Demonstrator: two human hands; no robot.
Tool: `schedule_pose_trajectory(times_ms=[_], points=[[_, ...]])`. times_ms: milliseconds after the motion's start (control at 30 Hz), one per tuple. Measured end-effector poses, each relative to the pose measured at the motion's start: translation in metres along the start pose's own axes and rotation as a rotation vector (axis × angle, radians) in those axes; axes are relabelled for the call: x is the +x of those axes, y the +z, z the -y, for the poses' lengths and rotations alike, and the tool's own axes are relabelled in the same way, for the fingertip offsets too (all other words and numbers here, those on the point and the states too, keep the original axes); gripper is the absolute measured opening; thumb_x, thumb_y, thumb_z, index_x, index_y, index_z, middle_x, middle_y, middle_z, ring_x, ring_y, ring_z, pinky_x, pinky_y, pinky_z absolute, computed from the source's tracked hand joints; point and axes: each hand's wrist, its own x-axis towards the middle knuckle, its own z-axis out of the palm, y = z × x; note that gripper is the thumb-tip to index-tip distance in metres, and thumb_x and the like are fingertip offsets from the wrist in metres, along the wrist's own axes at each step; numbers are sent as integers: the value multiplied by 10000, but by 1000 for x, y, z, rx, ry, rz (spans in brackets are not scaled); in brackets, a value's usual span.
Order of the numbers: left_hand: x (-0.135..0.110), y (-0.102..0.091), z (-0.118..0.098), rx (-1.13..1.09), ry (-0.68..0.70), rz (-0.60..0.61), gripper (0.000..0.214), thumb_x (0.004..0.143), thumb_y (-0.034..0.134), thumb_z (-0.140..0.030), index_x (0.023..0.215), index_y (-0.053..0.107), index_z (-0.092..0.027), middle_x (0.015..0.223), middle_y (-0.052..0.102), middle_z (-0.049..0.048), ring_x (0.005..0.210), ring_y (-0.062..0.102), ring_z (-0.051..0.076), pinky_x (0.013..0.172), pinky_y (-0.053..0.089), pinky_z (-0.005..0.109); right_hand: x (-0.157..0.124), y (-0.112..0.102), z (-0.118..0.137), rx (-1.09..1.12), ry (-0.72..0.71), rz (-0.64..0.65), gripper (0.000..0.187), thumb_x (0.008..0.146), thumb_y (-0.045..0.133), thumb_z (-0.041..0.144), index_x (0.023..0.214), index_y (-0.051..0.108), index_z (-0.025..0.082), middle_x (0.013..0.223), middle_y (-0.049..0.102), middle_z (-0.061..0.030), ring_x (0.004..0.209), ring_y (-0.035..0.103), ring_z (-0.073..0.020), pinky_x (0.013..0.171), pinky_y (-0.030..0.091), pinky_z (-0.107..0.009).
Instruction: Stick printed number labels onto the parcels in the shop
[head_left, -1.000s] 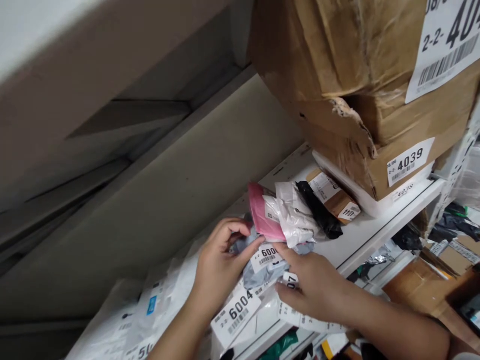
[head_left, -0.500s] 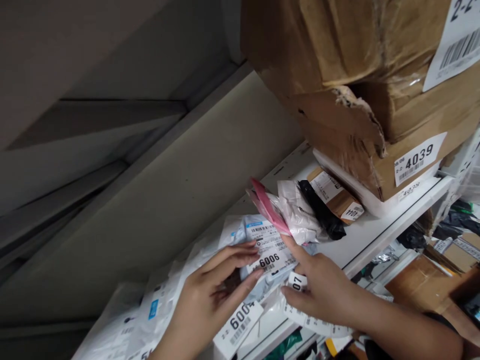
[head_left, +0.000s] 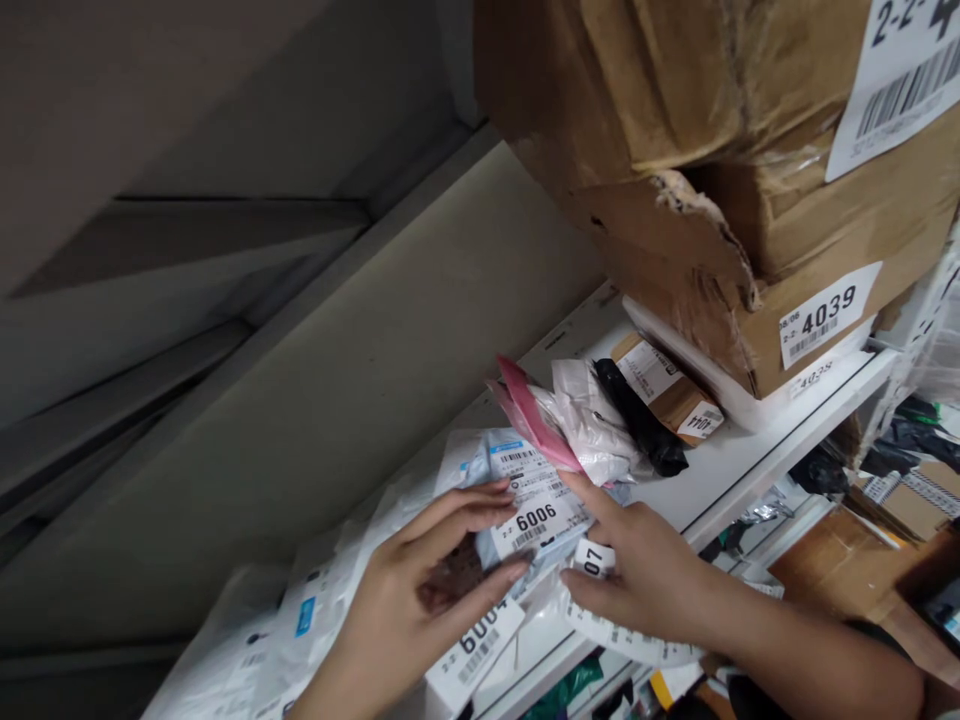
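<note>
My left hand (head_left: 412, 590) is open, thumb and fingers apart, at the left side of a pale blue plastic mailer (head_left: 517, 515) labelled 6006. Its fingertips appear to touch the mailer. My right hand (head_left: 637, 555) holds a curved strip of white number labels (head_left: 637, 635), one label showing 07 by its fingers. Its index finger stretches to the mailer's upper right, beside a pink bag (head_left: 536, 415). Below my left thumb is a white box (head_left: 472, 650) marked 6004, partly covered. The palm side of my right hand is hidden.
The parcels stand on a white shelf (head_left: 720, 490). To the right are a white bag (head_left: 592, 415), a black pouch (head_left: 637, 415), a small box 4044 (head_left: 667, 395) and a large torn carton 4039 (head_left: 787, 290). White mailers (head_left: 330, 600) line the left. Lower shelves hold more parcels.
My left thumb has shifted slightly down, baring more of the 6006 label and covering part of the 6004 label. My right hand is nearly unmoved; the view drifts a little.
</note>
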Motion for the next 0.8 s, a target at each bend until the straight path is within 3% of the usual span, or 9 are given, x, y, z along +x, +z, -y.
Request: schedule_pose_trajectory(times_ms=[133, 200, 267, 333, 467, 633, 800], points=[[12, 0, 3, 36, -75, 31, 178, 914, 589, -357, 1038, 675, -263, 969, 710, 18, 877, 700, 167, 732, 566, 246, -4, 5, -8, 42, -71, -124, 520, 838, 598, 346, 1330, 498, 212, 613, 434, 77, 456, 360, -98, 534, 285, -240], [24, 1, 2, 62, -132, -4, 199, 916, 561, -376, 1004, 673, -237, 915, 693, 25, 802, 691, 167, 707, 563, 262, -5, 8, -11, 59, -123, -172, 497, 844, 583, 328, 1316, 490, 204, 604, 432, 83, 442, 345, -93, 521, 277, -240], [35, 3, 0, 38, -172, -38, 231, 891, 575, -407, 990, 668, -220, 1010, 671, 50, 781, 693, 167, 731, 575, 291, -5, 10, -14, 54, -161, -199, 553, 844, 583, 312, 1367, 437, 209, 600, 426, 88, 445, 344, -97, 510, 267, -240], [43, 5, -2, -20, -208, -23, 247, 862, 591, -405, 1007, 656, -215, 1103, 641, 68, 762, 700, 165, 738, 587, 317, -6, 10, -15, 45, -169, -213, 610, 837, 601, 300, 1403, 391, 213, 589, 405, 97, 452, 341, -101, 502, 261, -239], [50, 8, -6, -87, -289, 30, 270, 823, 596, -362, 1051, 598, -216, 999, 663, 52, 775, 714, 206, 723, 592, 360, -8, 5, -17, 98, -203, -224, 547, 860, 614, 306, 1355, 409, 196, 603, 378, 97, 466, 336, -94, 491, 274, -233], [48, 9, -6, -121, -246, -8, 358, 827, 562, -428, 1108, 642, -220, 1068, 641, 74, 790, 704, 206, 745, 583, 361, -12, -2, -23, 273, -276, -199, 382, 968, 472, 405, 1286, 440, 194, 642, 363, 71, 545, 359, -115, 542, 309, -243], [51, 11, -2, 15, -141, -41, 347, 827, 525, -467, 918, 727, -200, 1016, 661, 102, 904, 658, 253, 846, 549, 416, -9, -1, -29, 350, -308, -219, 429, 970, 458, 504, 1262, 445, 190, 671, 350, 62, 586, 342, -127, 574, 314, -249]])
